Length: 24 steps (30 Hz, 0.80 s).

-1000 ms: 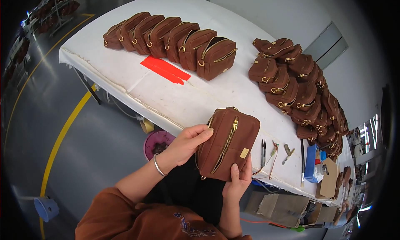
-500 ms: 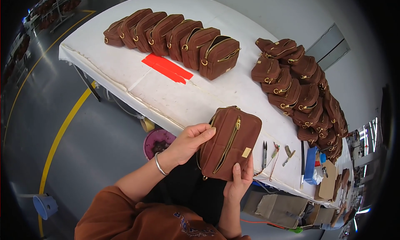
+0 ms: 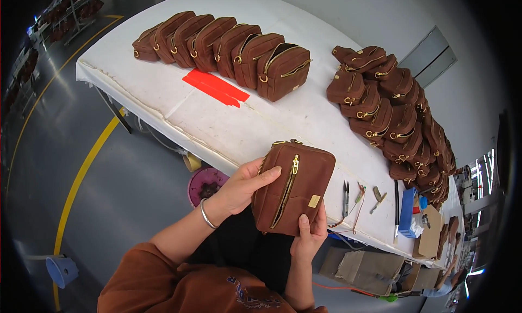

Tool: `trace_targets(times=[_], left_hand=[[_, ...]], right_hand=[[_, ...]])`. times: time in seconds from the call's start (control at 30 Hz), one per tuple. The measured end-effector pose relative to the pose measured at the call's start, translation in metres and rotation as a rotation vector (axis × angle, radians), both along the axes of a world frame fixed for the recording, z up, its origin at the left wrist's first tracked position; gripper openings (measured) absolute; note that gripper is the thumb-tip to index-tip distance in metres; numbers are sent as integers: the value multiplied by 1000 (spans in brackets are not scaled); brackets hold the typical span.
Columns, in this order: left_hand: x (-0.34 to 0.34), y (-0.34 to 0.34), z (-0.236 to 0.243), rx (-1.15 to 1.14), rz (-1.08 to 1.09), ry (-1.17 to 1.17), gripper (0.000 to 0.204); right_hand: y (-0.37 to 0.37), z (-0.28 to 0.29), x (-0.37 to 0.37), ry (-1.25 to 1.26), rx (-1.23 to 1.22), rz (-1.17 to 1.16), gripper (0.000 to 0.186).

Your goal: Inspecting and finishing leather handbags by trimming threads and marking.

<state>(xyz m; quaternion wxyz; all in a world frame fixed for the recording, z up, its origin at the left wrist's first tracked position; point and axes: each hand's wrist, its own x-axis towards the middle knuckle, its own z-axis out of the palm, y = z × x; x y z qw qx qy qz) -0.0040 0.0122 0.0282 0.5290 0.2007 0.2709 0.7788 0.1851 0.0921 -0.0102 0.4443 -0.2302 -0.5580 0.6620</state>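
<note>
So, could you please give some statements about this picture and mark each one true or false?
1. The left hand and right hand hold one brown bag. True.
2. The silver bracelet is on the right wrist. False: the bracelet is on the left wrist.
3. Black snips lie on the white table. True.
4. The row of bags stands right of the bag pile. False: the row is left of it.

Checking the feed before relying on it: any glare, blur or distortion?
Head view throughout: the held brown rectangular zippered bag looks sharp; the white cloth-covered table bows with fisheye distortion; white light strips glare at far right; corners fall black.
</note>
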Motion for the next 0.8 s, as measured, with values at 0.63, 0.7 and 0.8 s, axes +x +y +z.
trace_targets(times=[0.63,0.7,0.8], left_hand=[[4,2,1,-180,187,-155,27],[5,1,-2,-164,189,-166,28],[9,0,0,-162,194,-135,28]], right_hand=[[50,25,22,-414,266,-43,31],[77,31,31,-482,272,-250,27],[132,30,57,-675,385,-538,23]])
